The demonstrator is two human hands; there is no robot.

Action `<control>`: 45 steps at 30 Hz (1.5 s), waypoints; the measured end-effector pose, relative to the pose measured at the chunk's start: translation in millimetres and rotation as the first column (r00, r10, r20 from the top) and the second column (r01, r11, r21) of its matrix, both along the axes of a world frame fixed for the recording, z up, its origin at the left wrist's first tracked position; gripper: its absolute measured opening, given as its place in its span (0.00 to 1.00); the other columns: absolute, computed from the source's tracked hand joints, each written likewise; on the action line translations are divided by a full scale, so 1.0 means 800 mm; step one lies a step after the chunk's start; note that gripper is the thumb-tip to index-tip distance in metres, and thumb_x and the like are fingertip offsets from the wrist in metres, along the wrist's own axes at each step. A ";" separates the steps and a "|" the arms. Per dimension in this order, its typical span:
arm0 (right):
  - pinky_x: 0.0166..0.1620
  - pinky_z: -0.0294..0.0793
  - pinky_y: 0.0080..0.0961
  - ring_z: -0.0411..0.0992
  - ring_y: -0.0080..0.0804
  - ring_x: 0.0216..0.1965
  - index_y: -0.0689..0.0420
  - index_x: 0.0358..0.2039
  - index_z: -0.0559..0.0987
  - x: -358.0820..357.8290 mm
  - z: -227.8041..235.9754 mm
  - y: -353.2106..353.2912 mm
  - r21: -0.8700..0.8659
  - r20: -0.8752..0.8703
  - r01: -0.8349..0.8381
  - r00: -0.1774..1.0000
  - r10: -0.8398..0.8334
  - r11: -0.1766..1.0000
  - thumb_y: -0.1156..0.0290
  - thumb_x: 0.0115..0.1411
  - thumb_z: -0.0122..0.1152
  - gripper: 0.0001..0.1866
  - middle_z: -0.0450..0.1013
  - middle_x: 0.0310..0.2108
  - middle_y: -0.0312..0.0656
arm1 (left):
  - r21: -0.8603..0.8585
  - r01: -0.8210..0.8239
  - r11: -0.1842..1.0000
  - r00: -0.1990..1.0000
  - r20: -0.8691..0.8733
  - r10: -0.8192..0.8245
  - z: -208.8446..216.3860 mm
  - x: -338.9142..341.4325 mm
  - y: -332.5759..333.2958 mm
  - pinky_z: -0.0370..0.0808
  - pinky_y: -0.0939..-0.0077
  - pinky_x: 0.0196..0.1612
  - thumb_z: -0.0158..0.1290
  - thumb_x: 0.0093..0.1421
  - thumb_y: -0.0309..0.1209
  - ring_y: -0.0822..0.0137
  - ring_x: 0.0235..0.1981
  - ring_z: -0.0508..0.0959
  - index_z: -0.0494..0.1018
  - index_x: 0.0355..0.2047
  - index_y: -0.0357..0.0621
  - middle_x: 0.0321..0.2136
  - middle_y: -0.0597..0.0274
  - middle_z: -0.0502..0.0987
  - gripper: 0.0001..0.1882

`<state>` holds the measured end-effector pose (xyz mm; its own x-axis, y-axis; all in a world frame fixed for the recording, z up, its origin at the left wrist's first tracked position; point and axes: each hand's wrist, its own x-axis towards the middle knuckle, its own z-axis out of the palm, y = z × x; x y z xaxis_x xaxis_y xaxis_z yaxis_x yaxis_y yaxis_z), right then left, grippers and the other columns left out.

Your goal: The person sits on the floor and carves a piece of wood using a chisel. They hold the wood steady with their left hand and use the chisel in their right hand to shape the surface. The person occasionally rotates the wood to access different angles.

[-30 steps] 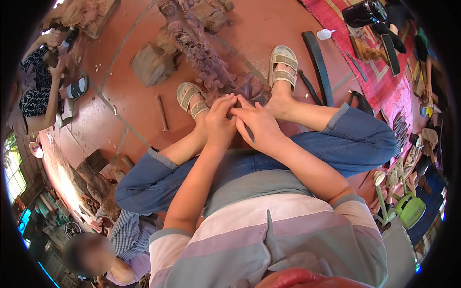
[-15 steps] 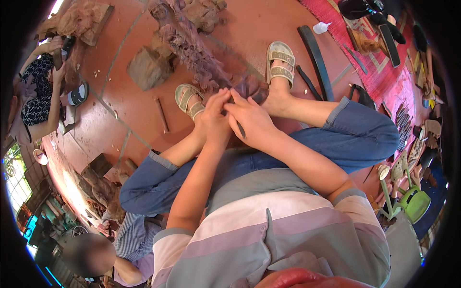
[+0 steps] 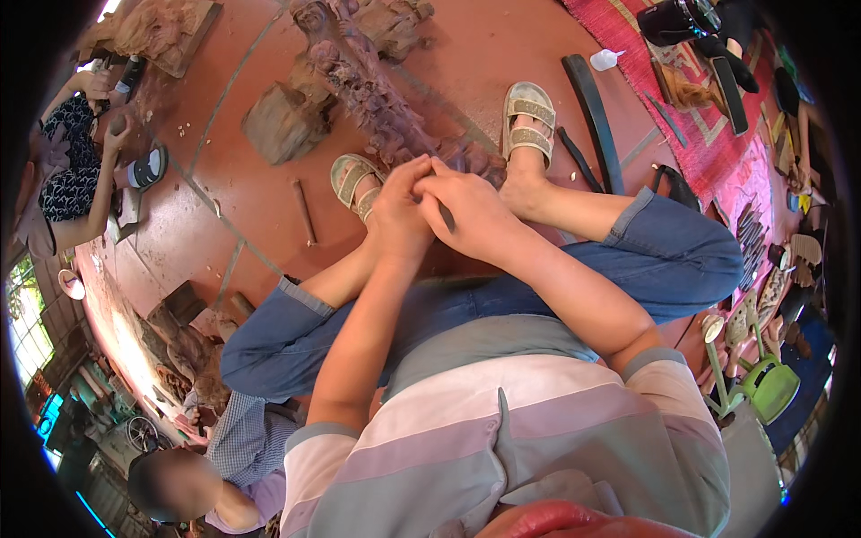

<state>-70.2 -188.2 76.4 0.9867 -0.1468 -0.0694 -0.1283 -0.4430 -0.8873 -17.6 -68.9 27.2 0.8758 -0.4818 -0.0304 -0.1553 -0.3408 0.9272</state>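
Observation:
My right hand (image 3: 471, 215) is closed round a slim dark tool (image 3: 447, 218), whose rounded end sticks out below the fingers. The rest of the tool is hidden, so its exact kind cannot be told. My left hand (image 3: 400, 213) presses against the right one, its fingers closed and meeting the right fingertips. What it grips is out of sight. Just beyond both hands lies a long reddish-brown wood carving (image 3: 377, 103) with a knobbly surface, its near end between my sandalled feet. Whether the tool's tip touches the wood is hidden by my fingers.
A rough wood block (image 3: 282, 125) and a thin wooden stick (image 3: 304, 212) lie to the left. On the right are a long dark bar (image 3: 594, 121), a white squeeze bottle (image 3: 605, 59) and a red mat (image 3: 628, 76). Two people sit at the left, one holding tools.
My hands have shifted slightly and less of the dark tool shows below the right fingers. At the far left, another person's hands have moved apart. The whole view has shifted a little.

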 end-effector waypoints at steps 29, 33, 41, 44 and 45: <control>0.29 0.70 0.35 0.70 0.46 0.25 0.61 0.20 0.72 0.036 -0.045 -0.046 -0.086 0.168 -0.055 0.983 0.069 0.995 0.75 0.46 0.61 0.06 0.69 0.20 0.46 | -0.077 0.033 0.996 0.745 -0.663 -0.076 -0.002 -0.066 0.005 0.72 0.81 0.40 0.48 0.59 0.22 0.74 0.35 0.73 0.40 0.67 0.46 0.42 0.56 0.72 0.40; 0.28 0.70 0.35 0.71 0.45 0.24 0.60 0.20 0.73 0.057 -0.041 -0.042 -0.044 0.254 -0.041 0.966 0.051 0.998 0.74 0.45 0.62 0.06 0.69 0.21 0.46 | -0.057 0.045 0.997 0.793 -0.606 -0.071 -0.005 -0.069 0.006 0.73 0.80 0.36 0.51 0.57 0.26 0.75 0.29 0.74 0.46 0.66 0.43 0.38 0.58 0.75 0.38; 0.29 0.70 0.30 0.72 0.40 0.25 0.61 0.22 0.75 0.046 -0.041 -0.046 0.051 0.207 0.025 0.978 -0.035 0.998 0.73 0.47 0.62 0.06 0.70 0.22 0.46 | 0.271 0.196 0.943 0.927 -0.366 -0.087 0.012 -0.054 0.008 0.75 0.68 0.33 0.52 0.55 0.27 0.60 0.26 0.78 0.40 0.66 0.42 0.30 0.53 0.77 0.43; 0.31 0.70 0.27 0.72 0.34 0.25 0.61 0.22 0.75 0.030 -0.045 -0.064 -0.004 0.159 -0.052 0.986 0.052 0.999 0.73 0.47 0.63 0.06 0.72 0.22 0.43 | 0.439 0.172 0.882 0.975 -0.205 -0.088 0.015 -0.037 0.010 0.74 0.57 0.26 0.51 0.53 0.29 0.48 0.20 0.77 0.42 0.66 0.41 0.18 0.51 0.76 0.43; 0.31 0.70 0.26 0.72 0.31 0.25 0.61 0.22 0.76 0.024 -0.040 -0.069 0.005 0.121 -0.049 0.992 0.048 0.999 0.73 0.47 0.63 0.06 0.72 0.23 0.42 | 0.503 0.197 0.842 0.977 -0.167 -0.129 0.009 -0.032 0.011 0.75 0.57 0.26 0.50 0.53 0.29 0.48 0.20 0.77 0.42 0.66 0.41 0.18 0.50 0.76 0.42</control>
